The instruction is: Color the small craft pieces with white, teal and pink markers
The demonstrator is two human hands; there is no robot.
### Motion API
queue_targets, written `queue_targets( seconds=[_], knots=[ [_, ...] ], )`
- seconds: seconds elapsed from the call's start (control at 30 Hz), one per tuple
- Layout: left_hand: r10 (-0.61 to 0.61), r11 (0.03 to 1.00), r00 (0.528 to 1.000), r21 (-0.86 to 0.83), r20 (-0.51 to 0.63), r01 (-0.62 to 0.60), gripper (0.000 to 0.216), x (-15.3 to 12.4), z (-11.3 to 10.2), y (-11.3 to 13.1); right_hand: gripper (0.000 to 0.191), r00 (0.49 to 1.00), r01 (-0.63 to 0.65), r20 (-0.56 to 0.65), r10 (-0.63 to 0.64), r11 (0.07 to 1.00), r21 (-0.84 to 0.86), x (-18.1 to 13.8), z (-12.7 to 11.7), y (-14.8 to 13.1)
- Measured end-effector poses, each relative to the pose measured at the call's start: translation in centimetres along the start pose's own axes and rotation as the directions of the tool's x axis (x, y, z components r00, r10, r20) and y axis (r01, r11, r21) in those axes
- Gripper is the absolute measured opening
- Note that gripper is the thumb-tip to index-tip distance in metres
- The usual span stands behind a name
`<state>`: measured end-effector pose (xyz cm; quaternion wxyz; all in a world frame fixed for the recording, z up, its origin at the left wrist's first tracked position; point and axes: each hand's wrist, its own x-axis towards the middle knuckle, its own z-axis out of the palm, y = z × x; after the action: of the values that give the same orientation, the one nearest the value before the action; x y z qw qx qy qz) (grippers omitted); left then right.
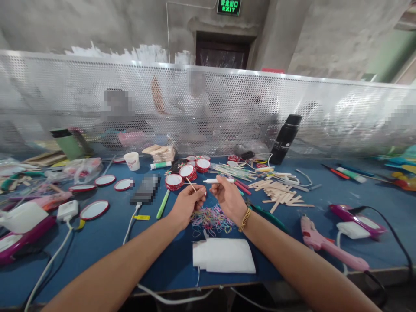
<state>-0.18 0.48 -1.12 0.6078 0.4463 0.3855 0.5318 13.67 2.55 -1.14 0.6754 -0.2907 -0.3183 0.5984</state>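
Note:
My left hand [187, 203] pinches a thin wooden stick [191, 185] that points up and to the left. My right hand [226, 196], with a gold bracelet at the wrist, is closed in a pinch just right of it; what its fingers hold is too small to make out. Both hands hover over a heap of small coloured rubber bands [211, 218] on the blue table [97, 242]. Small red-rimmed toy drums [185, 173] stand just beyond the hands.
A white pouch [223, 255] lies near the front edge. Pink glue guns [325, 245] and cables lie at the right, loose wooden sticks [279, 193] behind them. Round red-rimmed lids [94, 209], a phone [145, 189] and a black bottle [285, 138] stand further off. A perforated screen [292, 112] divides off other people.

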Motion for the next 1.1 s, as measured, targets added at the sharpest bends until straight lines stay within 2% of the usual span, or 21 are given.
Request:
queue_targets(
  seconds=[0.17, 0.47, 0.73, 0.83, 0.97, 1.03, 1.1],
  knots=[
    [0.012, 0.998, 1.0, -0.063, -0.023, -0.013, 0.043, 0.1, 0.1, -0.1, 0.033, 0.999, -0.042, 0.022, 0.041, 0.997, 0.062, -0.2, 0.2, 0.3],
    [0.028, 0.993, 0.995, -0.113, -0.094, -0.038, 0.041, 0.0, 0.3, 0.5, 0.034, 0.996, -0.064, 0.072, 0.06, 0.996, 0.057, -0.9, 0.5, 0.6],
    [-0.016, 0.99, 0.996, -0.138, -0.089, 0.003, 0.031, -0.3, 0.5, 1.0, 0.031, 0.995, -0.08, 0.062, 0.076, 0.995, 0.06, -0.6, 0.4, 0.4],
    [-0.036, 0.996, 0.992, -0.087, -0.123, 0.025, 0.026, -0.1, 0.2, 1.0, 0.029, 0.999, 0.016, 0.036, -0.017, 1.0, 0.017, -0.4, 0.2, -0.3],
    [0.018, 0.997, 0.983, -0.065, -0.184, -0.03, 0.026, 0.3, -0.3, 1.1, 0.025, 0.952, 0.3, 0.126, -0.278, 0.927, -0.226, -0.6, -0.1, -1.1],
    [0.081, 0.996, 0.983, -0.025, -0.166, -0.087, 0.028, 0.4, -0.4, 1.2, 0.026, 0.933, 0.351, 0.196, -0.3, 0.875, -0.332, -0.9, -0.1, -1.3],
    [0.126, 0.992, 0.986, 0.03, -0.109, -0.123, 0.03, 0.4, -0.3, 1.3, 0.025, 0.934, 0.347, 0.232, -0.272, 0.846, -0.404, -1.2, 0.0, -1.4]
  ],
)
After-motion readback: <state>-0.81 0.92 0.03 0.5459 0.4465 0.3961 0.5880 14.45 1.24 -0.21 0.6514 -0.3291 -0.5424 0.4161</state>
